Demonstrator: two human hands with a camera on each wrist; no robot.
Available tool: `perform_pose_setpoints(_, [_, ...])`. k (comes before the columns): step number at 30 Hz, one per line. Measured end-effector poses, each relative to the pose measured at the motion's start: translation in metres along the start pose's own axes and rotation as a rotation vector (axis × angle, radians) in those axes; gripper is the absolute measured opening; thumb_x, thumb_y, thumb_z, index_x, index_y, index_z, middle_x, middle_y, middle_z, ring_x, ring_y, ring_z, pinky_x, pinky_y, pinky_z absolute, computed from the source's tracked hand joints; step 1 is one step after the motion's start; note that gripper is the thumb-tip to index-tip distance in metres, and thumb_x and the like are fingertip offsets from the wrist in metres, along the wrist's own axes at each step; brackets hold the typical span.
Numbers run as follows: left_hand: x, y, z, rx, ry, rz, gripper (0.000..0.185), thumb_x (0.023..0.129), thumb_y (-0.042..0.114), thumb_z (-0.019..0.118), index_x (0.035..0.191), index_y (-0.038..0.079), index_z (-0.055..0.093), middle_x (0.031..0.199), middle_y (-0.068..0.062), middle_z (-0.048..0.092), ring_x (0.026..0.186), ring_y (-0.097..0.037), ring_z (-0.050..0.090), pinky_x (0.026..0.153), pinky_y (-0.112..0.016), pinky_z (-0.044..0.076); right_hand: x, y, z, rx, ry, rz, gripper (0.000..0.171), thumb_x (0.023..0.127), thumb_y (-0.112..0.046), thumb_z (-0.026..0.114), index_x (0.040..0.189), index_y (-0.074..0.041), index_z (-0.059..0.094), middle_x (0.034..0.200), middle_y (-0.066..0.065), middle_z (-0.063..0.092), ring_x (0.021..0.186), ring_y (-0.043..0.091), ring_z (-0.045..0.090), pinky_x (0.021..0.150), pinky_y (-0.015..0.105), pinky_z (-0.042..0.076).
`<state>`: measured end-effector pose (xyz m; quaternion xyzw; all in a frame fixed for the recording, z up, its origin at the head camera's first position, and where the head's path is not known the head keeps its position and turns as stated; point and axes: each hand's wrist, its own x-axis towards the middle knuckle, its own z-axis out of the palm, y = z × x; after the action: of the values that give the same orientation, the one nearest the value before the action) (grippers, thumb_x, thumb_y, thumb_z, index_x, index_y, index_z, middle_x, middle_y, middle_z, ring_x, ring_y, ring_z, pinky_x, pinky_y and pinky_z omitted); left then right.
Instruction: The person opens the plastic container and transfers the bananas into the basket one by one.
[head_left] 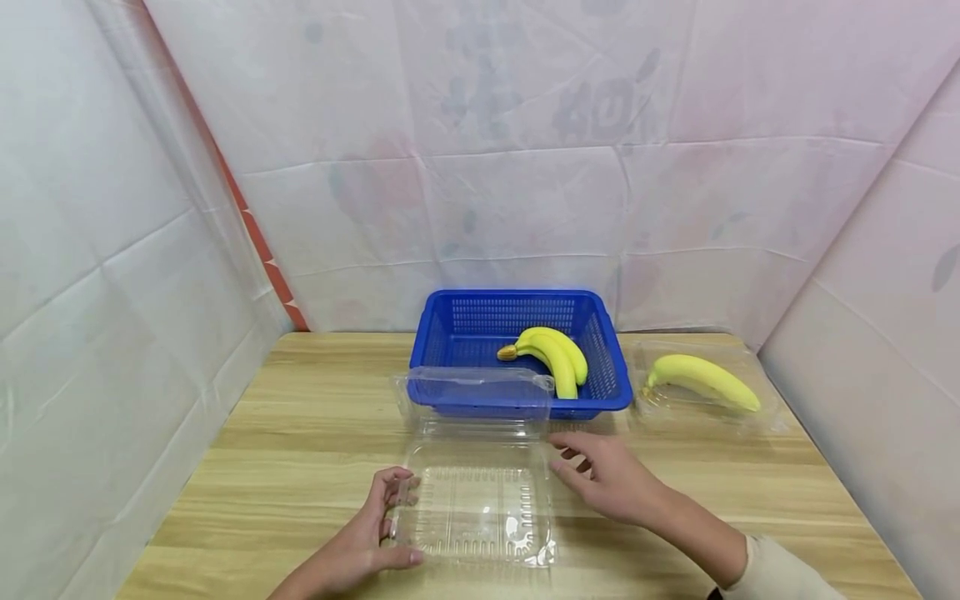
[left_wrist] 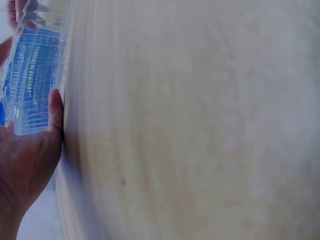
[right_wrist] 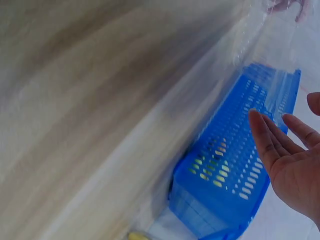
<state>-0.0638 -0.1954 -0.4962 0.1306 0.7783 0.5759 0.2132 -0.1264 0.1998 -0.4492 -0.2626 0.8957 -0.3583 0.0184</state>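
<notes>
A clear plastic clamshell box [head_left: 472, 512] lies unfolded on the table, its lid [head_left: 480, 390] raised at the back in front of a blue basket. My left hand [head_left: 367, 533] grips its left side, thumb at the front corner and fingers curled along the wall. In the left wrist view, the thumb [left_wrist: 56, 107] lies along the box's edge. By the box's back right corner is my right hand [head_left: 611, 477], its fingers extended; whether they touch the plastic cannot be told. The right wrist view shows that hand [right_wrist: 295, 170] with nothing in its grasp.
The blue perforated basket [head_left: 622, 387] stands at the back middle, with yellow bananas [head_left: 558, 358] inside. Right of it, another clear plastic box [head_left: 750, 362] lies with one banana [head_left: 705, 379]. White printed cloth [head_left: 525, 200] hangs around the wooden table [head_left: 315, 433].
</notes>
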Motion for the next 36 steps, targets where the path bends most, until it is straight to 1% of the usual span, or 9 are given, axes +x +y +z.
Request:
perform_pose_setpoints(6, [0.000,0.000,0.000,0.002,0.001,0.004,0.092,0.092,0.019,0.083,0.157,0.012,0.019,0.169,-0.022,0.029,0.152,-0.047,0.032,0.102,-0.020,0.046,0.000,0.001,0.009,0.032,-0.080,-0.022,0.048,0.106,-0.027,0.068,0.147,-0.003,0.061,0.140,0.021,0.070,0.109,0.034,0.077,0.080,0.031,0.066])
perform_pose_setpoints(10, [0.000,0.000,0.000,0.001,-0.001,-0.003,0.090,0.093,0.020,0.082,0.157,0.013,0.018,0.169,-0.022,0.028,0.152,-0.047,0.032,0.102,-0.021,0.046,0.001,0.001,0.013,0.049,-0.151,-0.009,0.057,0.106,-0.029,0.068,0.156,-0.007,0.051,0.149,0.020,0.065,0.117,0.036,0.075,0.087,0.038,0.066])
perform_pose_setpoints(15, [0.000,-0.001,0.000,-0.001,-0.002,-0.001,0.091,0.094,0.019,0.082,0.157,0.012,0.017,0.169,-0.022,0.028,0.152,-0.047,0.032,0.101,-0.022,0.045,0.002,0.001,0.016,0.065,-0.206,-0.001,0.065,0.106,-0.034,0.068,0.161,-0.008,0.045,0.153,0.022,0.061,0.122,0.038,0.073,0.092,0.041,0.066])
perform_pose_setpoints(19, [0.000,-0.002,0.000,-0.004,-0.003,0.002,0.090,0.094,0.019,0.081,0.157,0.012,0.017,0.169,-0.022,0.028,0.152,-0.048,0.032,0.102,-0.021,0.045,0.002,0.002,0.017,0.062,-0.212,0.001,0.068,0.106,-0.034,0.068,0.162,-0.006,0.043,0.152,0.023,0.061,0.122,0.038,0.073,0.093,0.042,0.065])
perform_pose_setpoints(22, [0.001,-0.002,0.001,-0.003,-0.001,0.002,0.091,0.094,0.019,0.082,0.157,0.012,0.017,0.169,-0.022,0.028,0.152,-0.047,0.032,0.102,-0.021,0.046,0.002,0.003,0.018,0.056,-0.209,0.008,0.069,0.105,-0.035,0.068,0.162,-0.007,0.042,0.149,0.023,0.064,0.121,0.036,0.074,0.092,0.041,0.065])
perform_pose_setpoints(28, [0.001,-0.001,0.001,-0.008,-0.004,0.001,0.091,0.093,0.019,0.083,0.157,0.013,0.018,0.170,-0.022,0.027,0.153,-0.048,0.031,0.103,-0.020,0.046,0.002,0.007,0.019,0.088,-0.212,0.023,0.071,0.104,-0.036,0.071,0.162,-0.008,0.041,0.151,0.022,0.061,0.122,0.037,0.072,0.091,0.033,0.065])
perform_pose_setpoints(32, [0.001,0.000,0.001,-0.007,-0.007,-0.007,0.091,0.093,0.021,0.083,0.157,0.016,0.018,0.171,-0.022,0.027,0.154,-0.048,0.031,0.104,-0.020,0.046,0.003,0.008,0.019,0.110,-0.210,0.026,0.073,0.102,-0.036,0.073,0.162,-0.007,0.041,0.152,0.024,0.060,0.122,0.038,0.072,0.092,0.033,0.065])
perform_pose_setpoints(36, [-0.001,0.000,0.000,0.001,-0.007,-0.010,0.091,0.093,0.021,0.083,0.157,0.015,0.018,0.171,-0.022,0.027,0.154,-0.048,0.031,0.105,-0.020,0.046,0.004,0.008,0.020,0.107,-0.214,0.024,0.074,0.101,-0.036,0.074,0.161,-0.007,0.042,0.152,0.022,0.060,0.121,0.036,0.072,0.092,0.035,0.065])
